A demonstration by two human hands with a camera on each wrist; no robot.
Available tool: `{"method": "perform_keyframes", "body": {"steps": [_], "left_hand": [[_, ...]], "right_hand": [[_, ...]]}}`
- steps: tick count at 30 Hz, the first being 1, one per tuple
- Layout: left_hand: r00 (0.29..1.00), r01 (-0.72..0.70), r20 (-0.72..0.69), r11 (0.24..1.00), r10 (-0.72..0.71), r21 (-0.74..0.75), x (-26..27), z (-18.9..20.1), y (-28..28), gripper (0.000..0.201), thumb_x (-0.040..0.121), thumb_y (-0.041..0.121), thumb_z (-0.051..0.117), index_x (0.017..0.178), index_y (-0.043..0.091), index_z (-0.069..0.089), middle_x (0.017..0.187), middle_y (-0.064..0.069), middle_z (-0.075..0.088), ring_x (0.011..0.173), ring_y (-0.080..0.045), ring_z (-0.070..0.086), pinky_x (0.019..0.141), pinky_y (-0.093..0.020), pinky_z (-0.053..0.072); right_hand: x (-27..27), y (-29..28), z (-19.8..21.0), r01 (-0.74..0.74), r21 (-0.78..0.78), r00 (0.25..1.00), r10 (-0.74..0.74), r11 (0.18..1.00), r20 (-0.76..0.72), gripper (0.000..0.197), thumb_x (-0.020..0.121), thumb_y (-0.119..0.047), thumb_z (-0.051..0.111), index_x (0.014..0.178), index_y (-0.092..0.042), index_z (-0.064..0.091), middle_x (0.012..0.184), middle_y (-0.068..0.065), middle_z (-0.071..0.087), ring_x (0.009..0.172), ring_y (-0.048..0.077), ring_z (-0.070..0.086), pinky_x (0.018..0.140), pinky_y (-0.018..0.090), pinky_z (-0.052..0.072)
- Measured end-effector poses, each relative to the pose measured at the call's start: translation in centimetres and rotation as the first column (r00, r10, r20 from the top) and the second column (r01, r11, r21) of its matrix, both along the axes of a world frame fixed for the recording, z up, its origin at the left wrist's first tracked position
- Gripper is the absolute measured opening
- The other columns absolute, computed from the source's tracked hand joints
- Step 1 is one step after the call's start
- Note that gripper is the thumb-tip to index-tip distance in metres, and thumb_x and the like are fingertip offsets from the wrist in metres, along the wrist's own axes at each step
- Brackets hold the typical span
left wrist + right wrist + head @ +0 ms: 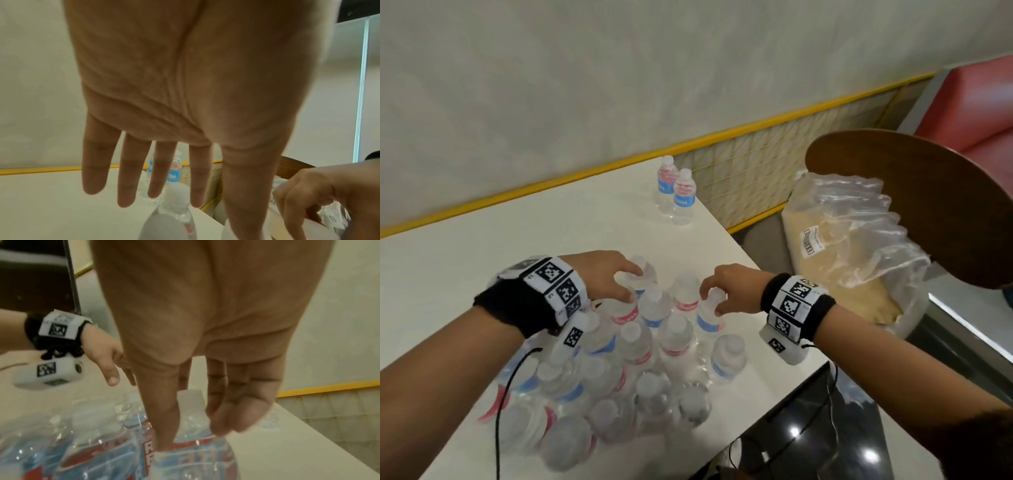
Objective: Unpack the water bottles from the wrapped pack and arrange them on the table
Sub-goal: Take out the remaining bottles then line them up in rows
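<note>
A torn wrapped pack of several clear water bottles (pixel 619 359) with red and blue labels sits on the white table (pixel 482 257). My left hand (pixel 631 284) hovers over the cap of a bottle (pixel 176 194) at the pack's far side, its fingers (pixel 131 178) straight and spread. At the pack's right far corner my right hand (pixel 714 301) pinches the top of a bottle (pixel 707 322), whose cap (pixel 190 395) shows between thumb and fingers. Two bottles (pixel 676 192) stand upright near the table's far corner.
The table's right edge runs close by my right hand. Beyond it a crumpled clear plastic bag (pixel 852 246) lies on a seat beside a round wooden chair back (pixel 928 192). A red bench (pixel 979 102) is at far right. Cables hang from both wrists.
</note>
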State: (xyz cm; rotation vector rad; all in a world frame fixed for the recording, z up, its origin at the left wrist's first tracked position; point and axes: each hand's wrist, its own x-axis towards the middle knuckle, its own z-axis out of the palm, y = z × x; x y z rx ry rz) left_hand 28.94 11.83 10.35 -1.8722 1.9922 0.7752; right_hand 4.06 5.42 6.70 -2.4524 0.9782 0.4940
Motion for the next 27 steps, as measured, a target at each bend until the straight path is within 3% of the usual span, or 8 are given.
{"method": "perform_keyframes", "body": {"steps": [4,7,12,14,19,23,27], "left_hand": [[0.999,-0.043,-0.016,0.999,0.043,0.007,3.1,-0.6,1.7,0.057,0.083,0.052,0.062,0.135,0.033,0.048,0.137,0.004,0.051,0.120,-0.018,0.053,0.103,-0.035,0.042],[0.994,-0.105,-0.008,0.994,0.105,-0.011,5.2,-0.5,3.2,0.051,0.086,0.047,0.061,0.133,0.032,0.050,0.136,0.003,0.051,0.123,-0.018,0.050,0.103,-0.032,0.040],[0.977,-0.204,-0.062,0.979,0.204,0.007,7.4,-1.5,5.2,0.057,0.086,0.037,0.065,0.139,0.029,0.044,0.143,0.002,0.045,0.128,-0.019,0.046,0.105,-0.029,0.036],[0.971,-0.211,-0.118,0.978,0.208,-0.007,7.9,-2.3,5.7,0.058,0.086,0.030,0.067,0.139,0.028,0.043,0.143,0.000,0.045,0.129,-0.019,0.045,0.107,-0.031,0.038],[0.965,-0.205,-0.185,0.974,0.185,-0.096,8.5,-3.9,5.8,0.051,0.090,0.018,0.062,0.138,0.027,0.046,0.143,0.000,0.046,0.130,-0.020,0.046,0.108,-0.034,0.039],[0.975,-0.153,-0.178,0.984,0.135,-0.092,8.6,-5.0,5.9,0.054,0.094,0.025,0.056,0.143,0.028,0.036,0.149,0.002,0.036,0.138,-0.017,0.035,0.111,-0.033,0.033],[0.951,-0.222,-0.230,0.974,0.206,-0.048,8.7,-5.4,5.4,0.064,0.091,0.032,0.059,0.147,0.033,0.027,0.151,0.001,0.033,0.139,-0.018,0.033,0.112,-0.035,0.030]], "right_hand": [[0.3,-1.2,0.2,0.088,-0.080,0.995,-0.091,0.993,-0.034,0.034,0.081,-0.025,0.069,0.113,-0.018,0.061,0.111,0.010,0.060,0.102,0.027,0.055,0.080,0.029,0.043],[0.4,-3.0,0.4,0.184,-0.136,0.981,-0.191,0.973,-0.040,0.033,0.081,-0.023,0.070,0.112,-0.018,0.062,0.112,0.009,0.061,0.103,0.026,0.056,0.077,0.027,0.041],[1.7,-6.7,0.7,0.326,-0.183,0.943,-0.333,0.927,-0.008,0.032,0.081,-0.011,0.066,0.113,-0.014,0.063,0.114,0.013,0.063,0.102,0.029,0.060,0.074,0.030,0.046],[2.6,-8.0,0.8,0.352,-0.195,0.933,-0.359,0.915,0.000,0.033,0.084,-0.010,0.063,0.117,-0.013,0.062,0.118,0.014,0.062,0.107,0.030,0.059,0.081,0.032,0.047],[5.0,-10.6,0.3,0.404,-0.226,0.913,-0.404,0.886,0.048,0.035,0.086,-0.005,0.059,0.121,-0.013,0.062,0.123,0.014,0.059,0.113,0.030,0.056,0.079,0.026,0.038],[6.5,-12.2,-0.3,0.416,-0.244,0.909,-0.412,0.876,0.069,0.037,0.086,-0.002,0.055,0.120,-0.016,0.062,0.124,0.013,0.059,0.113,0.032,0.056,0.088,0.031,0.043],[7.4,-13.3,-0.6,0.397,-0.313,0.916,-0.395,0.863,0.075,0.036,0.088,-0.004,0.054,0.120,-0.019,0.063,0.125,0.014,0.056,0.113,0.032,0.055,0.083,0.029,0.040]]}}
